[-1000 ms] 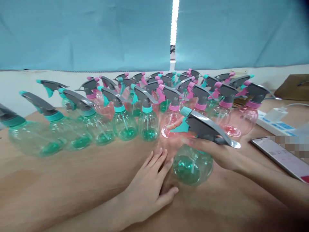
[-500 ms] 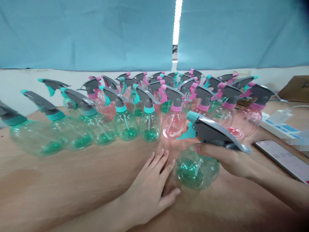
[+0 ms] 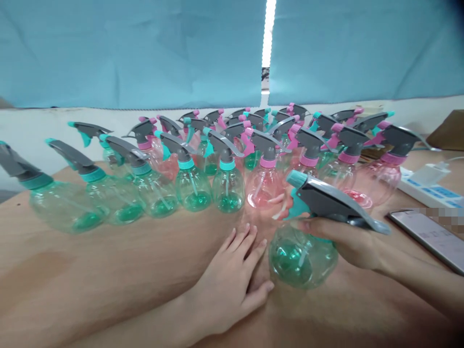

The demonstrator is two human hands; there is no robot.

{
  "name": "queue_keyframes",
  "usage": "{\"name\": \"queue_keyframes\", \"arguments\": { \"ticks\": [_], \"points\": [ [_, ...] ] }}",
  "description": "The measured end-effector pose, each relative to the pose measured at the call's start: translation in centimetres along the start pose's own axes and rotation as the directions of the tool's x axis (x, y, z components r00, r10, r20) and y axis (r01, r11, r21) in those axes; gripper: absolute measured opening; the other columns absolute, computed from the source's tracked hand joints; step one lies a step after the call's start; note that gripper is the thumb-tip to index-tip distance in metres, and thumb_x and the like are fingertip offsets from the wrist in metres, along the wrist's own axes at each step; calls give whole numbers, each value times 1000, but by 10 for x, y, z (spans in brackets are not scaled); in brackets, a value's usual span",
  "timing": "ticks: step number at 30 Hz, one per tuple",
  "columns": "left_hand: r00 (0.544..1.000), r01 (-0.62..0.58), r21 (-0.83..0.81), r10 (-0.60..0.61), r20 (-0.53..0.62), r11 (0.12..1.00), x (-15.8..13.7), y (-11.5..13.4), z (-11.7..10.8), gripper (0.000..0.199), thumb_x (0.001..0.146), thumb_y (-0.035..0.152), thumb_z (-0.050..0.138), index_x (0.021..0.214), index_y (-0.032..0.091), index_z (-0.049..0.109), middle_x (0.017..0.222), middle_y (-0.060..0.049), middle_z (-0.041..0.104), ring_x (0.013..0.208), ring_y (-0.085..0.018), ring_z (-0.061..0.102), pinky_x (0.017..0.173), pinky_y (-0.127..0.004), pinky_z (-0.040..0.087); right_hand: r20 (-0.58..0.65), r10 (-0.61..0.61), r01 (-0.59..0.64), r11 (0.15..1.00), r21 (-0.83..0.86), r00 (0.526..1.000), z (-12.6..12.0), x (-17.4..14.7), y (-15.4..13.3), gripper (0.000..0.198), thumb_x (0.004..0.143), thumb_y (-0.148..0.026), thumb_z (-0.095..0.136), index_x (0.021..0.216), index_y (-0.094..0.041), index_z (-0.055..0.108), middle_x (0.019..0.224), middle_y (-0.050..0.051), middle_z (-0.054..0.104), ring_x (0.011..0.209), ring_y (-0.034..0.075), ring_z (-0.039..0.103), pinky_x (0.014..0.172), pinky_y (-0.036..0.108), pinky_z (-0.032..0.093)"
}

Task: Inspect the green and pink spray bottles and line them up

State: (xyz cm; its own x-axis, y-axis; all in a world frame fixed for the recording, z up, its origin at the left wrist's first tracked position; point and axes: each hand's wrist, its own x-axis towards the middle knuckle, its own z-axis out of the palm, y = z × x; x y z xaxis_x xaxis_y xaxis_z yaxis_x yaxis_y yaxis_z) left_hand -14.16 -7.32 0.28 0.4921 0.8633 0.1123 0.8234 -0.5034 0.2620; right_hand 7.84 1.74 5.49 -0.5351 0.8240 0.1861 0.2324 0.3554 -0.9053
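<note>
A green spray bottle (image 3: 302, 258) with a grey head and teal nozzle is gripped by my right hand (image 3: 337, 237). The fingers wrap its neck, with fingertips showing by the teal trigger, and the bottle leans with its base toward the left. My left hand (image 3: 235, 275) lies flat on the wooden table (image 3: 119, 275), fingers slightly spread, just left of that bottle and apart from it. Ahead of the hands stands a front row that includes a green spray bottle (image 3: 228, 191) with a teal collar and a pink spray bottle (image 3: 264, 188).
Several more green and pink spray bottles crowd behind the front row. At right lie a phone (image 3: 431, 241) and a white power strip (image 3: 431, 188), with a brown cardboard box (image 3: 449, 133) farther back. A blue cloth (image 3: 145, 53) hangs behind, beside a lit strip lamp (image 3: 268, 34).
The whole view has shifted slightly, so things sit a little farther right. My right hand still grips the green spray bottle, and my left hand stays flat on the table.
</note>
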Motion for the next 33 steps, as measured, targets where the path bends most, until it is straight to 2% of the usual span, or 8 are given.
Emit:
{"name": "queue_keyframes", "arguments": {
  "ticks": [2,4,10,13,17,22,27,33],
  "points": [
    [1000,9,-13,-9,-8,1000,0,0,0,62,93,48,49,144,14,34,152,-15,27,141,-31,17,111,-51,22,103,32,-41,995,91,994,1,3,0,14,84,-33,58,81,-26,71,82,1,72,74,22,67,70,34,56],
    [1000,13,-21,-13,-2,1000,0,0,0,63,93,48,48,144,14,34,152,-15,27,141,-31,18,111,-52,22,127,32,-50,988,144,991,2,7,1,14,85,-33,58,86,-28,71,90,1,72,81,22,68,74,34,56],
    [999,11,3,-11,38,1000,3,1,-5,64,93,48,47,144,12,34,151,-16,29,141,-29,17,112,-51,20,187,-28,-8,982,191,982,7,12,-7,19,86,-34,59,99,-30,71,85,1,73,88,22,69,85,38,53],
    [999,24,-3,-23,41,1000,3,2,-6,63,93,48,49,143,11,36,150,-16,31,141,-30,19,111,-52,21,134,-72,45,980,193,988,9,14,-15,23,85,-34,60,106,-30,68,86,1,73,91,21,68,87,38,52],
    [1000,15,-21,-15,9,1000,3,2,-6,61,92,47,51,140,12,40,149,-16,34,140,-32,20,110,-53,23,119,-108,84,979,187,987,12,15,-20,21,85,-32,59,104,-30,68,85,0,72,82,19,69,85,38,53],
    [1000,0,-7,0,-8,1000,3,2,-5,59,92,47,50,140,14,41,149,-16,33,140,-32,22,110,-53,23,11,-26,25,994,108,1000,15,14,-16,22,85,-41,59,98,-27,69,87,1,70,82,19,67,73,32,55],
    [1000,2,39,-3,18,999,3,3,-5,60,93,47,49,140,11,40,149,-17,31,140,-32,22,110,-52,25,55,-60,55,994,91,997,15,13,-19,19,86,-39,56,90,-25,68,85,1,70,84,19,66,75,31,54],
    [1000,13,48,-14,26,999,3,3,-6,60,92,48,49,141,13,39,149,-17,32,140,-31,22,110,-52,25,-101,31,-28,999,30,994,16,12,-21,16,77,-39,67,86,-27,69,80,2,72,72,20,68,67,33,55]
  ]
}}
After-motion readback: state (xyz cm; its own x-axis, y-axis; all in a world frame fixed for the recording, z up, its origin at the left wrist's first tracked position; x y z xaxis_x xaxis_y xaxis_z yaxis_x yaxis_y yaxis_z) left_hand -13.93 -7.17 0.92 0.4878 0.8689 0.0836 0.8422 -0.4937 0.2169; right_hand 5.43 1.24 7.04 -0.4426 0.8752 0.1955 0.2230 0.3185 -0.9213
